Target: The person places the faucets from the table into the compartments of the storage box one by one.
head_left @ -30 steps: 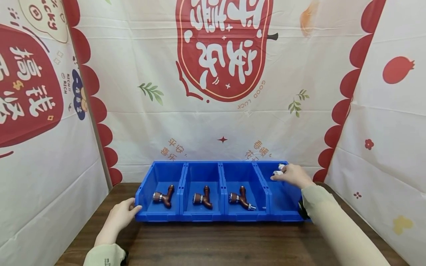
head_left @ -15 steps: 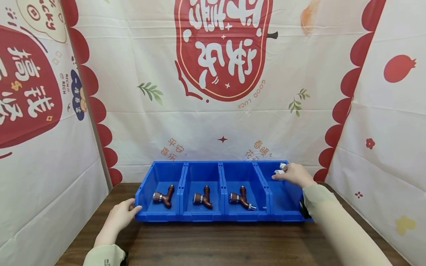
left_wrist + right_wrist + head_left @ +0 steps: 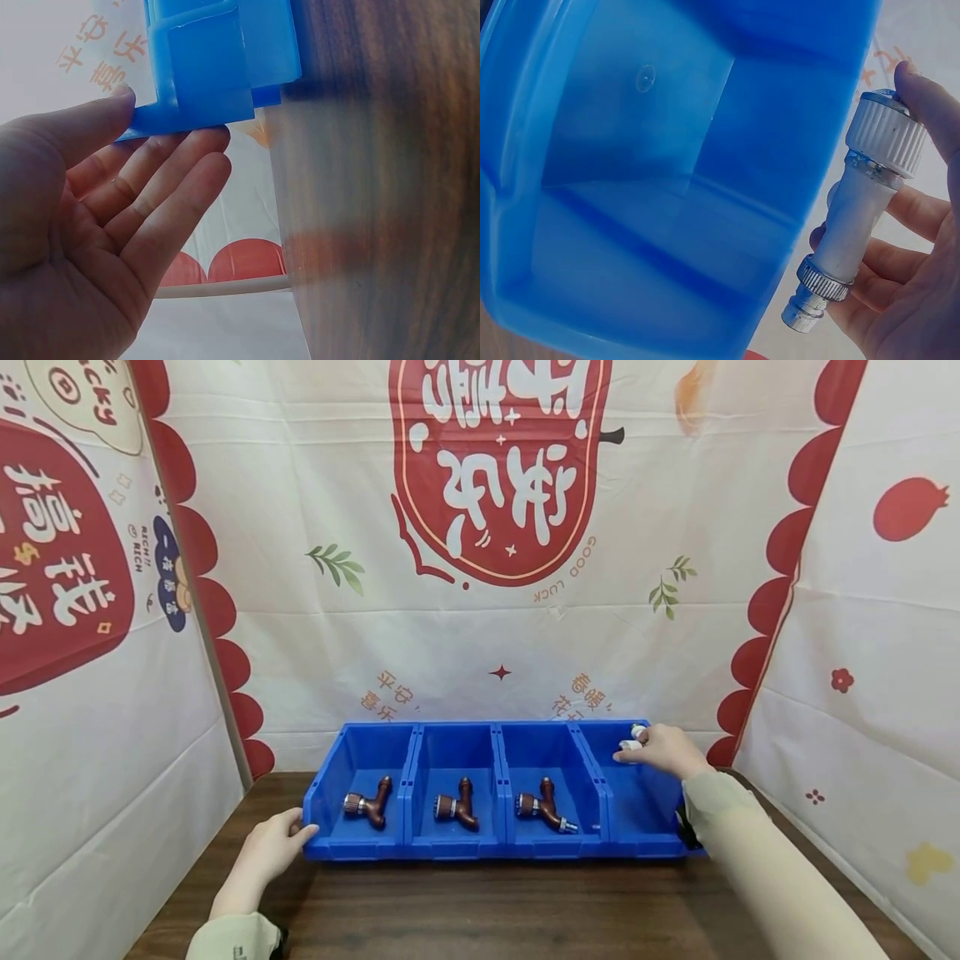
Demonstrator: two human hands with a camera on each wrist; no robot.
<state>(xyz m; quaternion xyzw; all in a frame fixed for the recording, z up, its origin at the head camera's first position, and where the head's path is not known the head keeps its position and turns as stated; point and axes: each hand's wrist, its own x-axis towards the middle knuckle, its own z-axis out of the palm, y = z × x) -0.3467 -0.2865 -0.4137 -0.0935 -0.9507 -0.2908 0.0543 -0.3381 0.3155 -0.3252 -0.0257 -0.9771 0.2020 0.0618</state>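
Note:
A row of joined blue bins [image 3: 456, 852] stands on the table. At its left end, my left hand [image 3: 272, 850] pinches the rim, thumb on one side and fingers on the other; the left wrist view shows this hand [image 3: 112, 202] at the blue edge [image 3: 202, 67]. My right hand [image 3: 671, 752] holds a white faucet [image 3: 630, 746] above the rightmost bin, near its back right corner. Close up in the right wrist view, the faucet [image 3: 847, 217] has a ribbed white knob and a metal nozzle, and the fingers [image 3: 922, 210] curl behind it.
Three brown faucets lie one per bin: the left one [image 3: 367, 804], the middle one [image 3: 459, 806] and the right one [image 3: 546, 807], which has a metal nozzle. Beneath is a dark wood table [image 3: 480, 910]. Printed cloth [image 3: 450, 643] hangs behind and at both sides.
My right hand has shifted very slightly right and up with the white faucet still in its grip. The left hand stays on the bin rim. The head view has tilted a little.

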